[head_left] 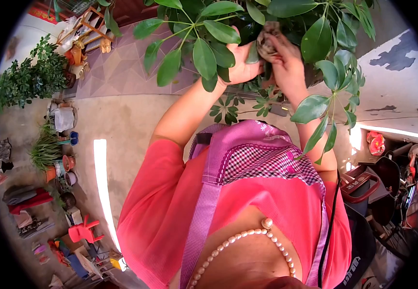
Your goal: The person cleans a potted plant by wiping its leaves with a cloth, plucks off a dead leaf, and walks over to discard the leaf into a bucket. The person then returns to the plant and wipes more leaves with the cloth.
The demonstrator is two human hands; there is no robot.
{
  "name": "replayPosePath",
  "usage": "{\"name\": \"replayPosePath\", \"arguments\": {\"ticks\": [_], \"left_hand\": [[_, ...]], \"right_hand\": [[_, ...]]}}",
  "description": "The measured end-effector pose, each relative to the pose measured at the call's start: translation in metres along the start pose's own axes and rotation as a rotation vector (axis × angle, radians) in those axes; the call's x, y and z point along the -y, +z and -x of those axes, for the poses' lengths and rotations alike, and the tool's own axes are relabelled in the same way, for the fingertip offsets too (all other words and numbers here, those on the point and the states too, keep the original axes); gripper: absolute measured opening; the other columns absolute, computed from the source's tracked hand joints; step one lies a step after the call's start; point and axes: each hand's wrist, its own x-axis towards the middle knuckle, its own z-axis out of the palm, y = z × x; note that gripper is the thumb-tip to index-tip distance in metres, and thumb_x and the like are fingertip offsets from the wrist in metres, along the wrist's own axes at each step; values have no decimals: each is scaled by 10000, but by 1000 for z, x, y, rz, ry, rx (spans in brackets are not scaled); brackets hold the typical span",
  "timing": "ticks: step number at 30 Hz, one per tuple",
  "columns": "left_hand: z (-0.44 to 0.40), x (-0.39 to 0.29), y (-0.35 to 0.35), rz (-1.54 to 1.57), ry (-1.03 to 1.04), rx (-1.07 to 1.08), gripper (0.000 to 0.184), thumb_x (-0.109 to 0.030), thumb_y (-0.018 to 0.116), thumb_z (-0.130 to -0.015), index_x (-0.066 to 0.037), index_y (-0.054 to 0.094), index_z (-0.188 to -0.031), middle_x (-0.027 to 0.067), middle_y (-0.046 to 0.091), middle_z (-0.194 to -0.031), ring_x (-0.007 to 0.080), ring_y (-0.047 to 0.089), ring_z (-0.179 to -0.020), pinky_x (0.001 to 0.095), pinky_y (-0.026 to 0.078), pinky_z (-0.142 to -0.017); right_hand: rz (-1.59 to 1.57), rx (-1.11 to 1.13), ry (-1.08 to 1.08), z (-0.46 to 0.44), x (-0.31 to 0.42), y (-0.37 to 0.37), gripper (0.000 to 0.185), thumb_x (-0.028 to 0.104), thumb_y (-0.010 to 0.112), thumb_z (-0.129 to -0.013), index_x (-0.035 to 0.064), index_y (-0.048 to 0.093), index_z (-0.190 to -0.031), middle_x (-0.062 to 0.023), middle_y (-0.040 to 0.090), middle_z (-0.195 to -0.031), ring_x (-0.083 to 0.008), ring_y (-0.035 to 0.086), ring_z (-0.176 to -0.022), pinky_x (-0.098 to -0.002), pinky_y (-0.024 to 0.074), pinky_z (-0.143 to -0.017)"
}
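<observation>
My left hand (242,65) is among the leaves of a green plant (205,58), palm turned up, holding a leaf (252,53) against its fingers; other leaves partly cover it. Close beside it, my right hand (287,60) is closed on a crumpled, dirty-looking cloth (268,40), with the thumb pressed over it. The cloth is right by the held leaf. Broad glossy leaves surround both hands, and one leafy stem (333,86) hangs over my right forearm.
Potted plants (31,77) and a red stool (84,231) stand at the left. Clothes (28,200) lie on the concrete floor (122,113). Purplish tiles (132,62) stretch behind the plant. A dark vehicle-like object (387,178) is at the right.
</observation>
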Motion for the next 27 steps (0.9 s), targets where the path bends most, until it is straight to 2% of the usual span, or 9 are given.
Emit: {"name": "replayPosePath", "arguments": {"ticks": [3, 6, 12, 13, 14, 16, 18, 22, 27], "left_hand": [[9, -7, 17, 18, -20, -117, 960, -751, 332, -801, 3, 269, -1393, 179, 314, -1432, 298, 320, -1313, 424, 236, -1100], [17, -7, 13, 3, 16, -150, 954, -749, 294, -811, 5, 263, -1394, 210, 320, -1418, 310, 335, -1302, 436, 245, -1098], [17, 17, 22, -266, 192, -154, 873, -716, 306, -834, -57, 279, -1407, 71, 376, -1412, 222, 355, -1292, 361, 213, -1114], [16, 17, 21, 211, 109, -96, 860, -713, 321, -831, -72, 291, -1404, 70, 382, -1407, 219, 362, -1285, 357, 226, -1108], [17, 14, 23, 258, 137, -101, 612, -498, 326, -902, -74, 364, -1342, 77, 441, -1339, 203, 422, -1215, 348, 268, -1081], [17, 19, 1, 69, 248, -108, 643, -526, 357, -905, -73, 354, -1361, 102, 451, -1326, 239, 415, -1224, 382, 309, -1055], [17, 19, -17, 187, 272, 213, 668, -526, 394, -898, -61, 335, -1374, 134, 455, -1312, 276, 419, -1219, 410, 352, -1029], [37, 14, -7, 16, 169, -13, 801, -562, 478, -840, -31, 262, -1400, 193, 372, -1384, 333, 371, -1273, 462, 356, -1036], [40, 1, -5, 38, 94, 15, 846, -593, 467, -828, -30, 236, -1414, 182, 328, -1427, 323, 330, -1312, 474, 288, -1079]], "right_hand": [[352, -96, -410, 9, 4, 18, 485, -15, 595, -674, 143, 603, -1133, -110, 562, -1190, -304, 555, -994, -388, 479, -825], [247, 156, -467, 31, 11, 22, 495, -22, 605, -639, 149, 616, -1103, -89, 555, -1199, -320, 534, -1039, -385, 478, -849], [237, -126, -295, -13, 2, 10, 512, -39, 551, -704, 94, 553, -1198, -157, 495, -1257, -362, 499, -1093, -388, 446, -903], [275, -144, -322, -17, -5, 11, 504, -30, 558, -709, 86, 550, -1199, -154, 491, -1264, -362, 496, -1087, -391, 449, -896], [381, -124, -388, -11, -2, 14, 470, 6, 580, -709, 70, 558, -1174, -137, 500, -1244, -353, 507, -1048, -389, 458, -865], [510, -52, -456, 7, 7, 26, 441, 60, 621, -701, 67, 575, -1140, -104, 512, -1226, -326, 516, -986, -411, 446, -854], [378, 25, -437, 28, 12, 34, 440, 47, 617, -693, 76, 588, -1131, -98, 515, -1224, -329, 512, -1026, -422, 433, -879], [-50, 445, -394, 43, 9, 15, 441, -92, 462, -682, 32, 617, -1075, -156, 548, -1192, -330, 523, -1069, -358, 418, -926], [-506, 103, -37, 38, 17, -26, 477, -127, 407, -678, 19, 624, -1077, -145, 573, -1166, -184, 558, -1042, -276, 425, -892]]}}
